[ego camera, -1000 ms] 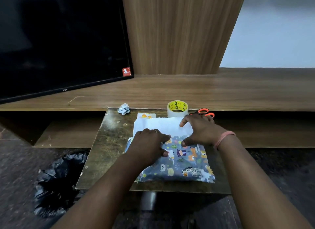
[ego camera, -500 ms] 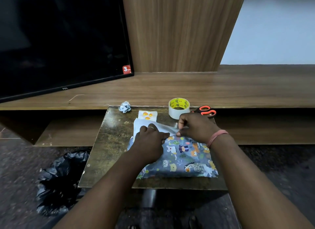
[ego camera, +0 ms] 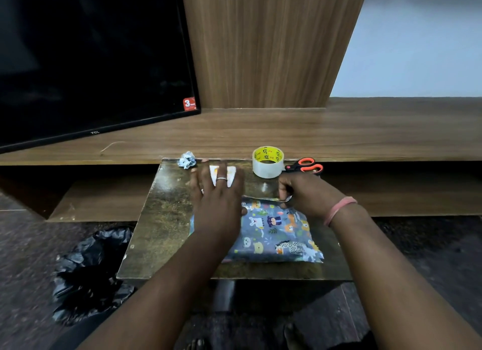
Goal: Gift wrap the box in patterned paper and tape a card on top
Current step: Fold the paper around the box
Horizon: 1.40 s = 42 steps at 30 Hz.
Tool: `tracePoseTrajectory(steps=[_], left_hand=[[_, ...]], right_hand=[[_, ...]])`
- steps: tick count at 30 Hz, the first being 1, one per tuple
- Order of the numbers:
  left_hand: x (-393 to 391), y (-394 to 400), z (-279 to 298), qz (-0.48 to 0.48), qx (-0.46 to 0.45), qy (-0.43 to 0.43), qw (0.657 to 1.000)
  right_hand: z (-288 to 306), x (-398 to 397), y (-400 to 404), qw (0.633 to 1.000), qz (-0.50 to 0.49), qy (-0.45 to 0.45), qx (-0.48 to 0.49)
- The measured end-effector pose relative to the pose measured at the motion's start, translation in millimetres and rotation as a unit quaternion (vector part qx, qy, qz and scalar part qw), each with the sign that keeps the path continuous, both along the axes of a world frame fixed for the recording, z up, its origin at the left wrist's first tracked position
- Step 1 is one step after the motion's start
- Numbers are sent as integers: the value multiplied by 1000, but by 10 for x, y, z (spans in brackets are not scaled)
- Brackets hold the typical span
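While the right hand (ego camera: 303, 193) curls its fingers round the far edge of the patterned paper (ego camera: 276, 232), pinching that fold down against the top of the wrapped box, the left hand (ego camera: 217, 201) reaches away over the bench (ego camera: 161, 219) with its fingers spread and straight, gripping nothing, and hovers above or rests on the small white card (ego camera: 230, 176) that lies just beyond the parcel; whether the fingers actually touch the card cannot be told. Under both forearms the box sits near the middle of the bench, covered by animal-print paper on every face that shows, its right end looking folded in, though the left end is hidden beneath the left wrist. Judging by this, the wrapping seam is closed but only held, not yet fixed, and the step in hand seems to be fetching what comes next while the fold is kept shut. A roll of clear tape (ego camera: 268, 162) stands just beyond the right hand, with orange-handled scissors (ego camera: 303, 166) touching or just beside it, and a crumpled scrap of paper (ego camera: 187, 160) lies at the far left corner. What follows probably calls for a strip of tape across the pinched seam before the right hand lets go, since the paper could spring open; only then can the card be laid flat on top and taped.
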State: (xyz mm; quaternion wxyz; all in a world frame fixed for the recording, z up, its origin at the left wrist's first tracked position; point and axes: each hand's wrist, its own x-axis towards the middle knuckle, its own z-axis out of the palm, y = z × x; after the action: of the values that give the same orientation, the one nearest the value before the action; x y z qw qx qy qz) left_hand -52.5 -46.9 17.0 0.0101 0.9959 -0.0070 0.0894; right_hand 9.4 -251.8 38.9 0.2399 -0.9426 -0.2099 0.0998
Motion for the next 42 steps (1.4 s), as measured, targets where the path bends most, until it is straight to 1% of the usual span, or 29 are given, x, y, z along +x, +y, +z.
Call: tracePoseTrajectory(steps=[2, 4, 6, 11, 15, 18, 19, 20, 22, 25, 28, 30, 33, 37, 39, 42], left_hand=[[27, 31, -12, -44, 10, -2, 999], [71, 61, -42, -66, 1, 10, 998], [56, 114, -42, -67, -25, 20, 997], [33, 165, -150, -72, -37, -18, 997], [-59, 145, -190, -71, -39, -69, 994], [-93, 142, -190, -76, -40, -78, 993], [-113, 138, -176, -81, -37, -76, 993], [-134, 137, -161, -90, -30, -77, 993], [-194, 145, -127, -105, -7, -51, 993], [-279, 183, -89, -120, 23, -1, 993], [-382, 243, -57, -128, 16, 28, 991], [-459, 248, -38, -127, 9, 37, 991], [-496, 241, -88, -116, -15, 43, 992], [-445, 306, -125, -118, -100, 98, 983], [-458, 346, -78, -133, -97, 130, 978], [-520, 369, 14, -139, -56, 222, 964]], right_hand=[[-7, -13, -1, 1000, -7, -6, -3], [-25, -28, 5, 1000, -14, -20, -4], [-9, -119, 40, 998, -10, -50, -25], [-77, -211, 76, 995, -27, -91, -43], [-90, -368, 94, 985, -14, -102, -139], [-59, -474, 120, 968, -34, -165, -187], [-46, -509, 141, 965, -39, -169, -198], [-24, -552, 165, 965, -49, -159, -203], [-15, -634, 213, 966, -72, -132, -208], [-43, -723, 257, 957, -100, -142, -232], [-47, -790, 277, 954, -112, -133, -246], [-58, -839, 286, 951, -99, -131, -263], [-133, -879, 285, 937, -54, -130, -320], [-159, -946, 274, 936, -30, -55, -347], [-132, -966, 270, 943, -17, -5, -334], [-88, -940, 251, 958, -17, 68, -278]])
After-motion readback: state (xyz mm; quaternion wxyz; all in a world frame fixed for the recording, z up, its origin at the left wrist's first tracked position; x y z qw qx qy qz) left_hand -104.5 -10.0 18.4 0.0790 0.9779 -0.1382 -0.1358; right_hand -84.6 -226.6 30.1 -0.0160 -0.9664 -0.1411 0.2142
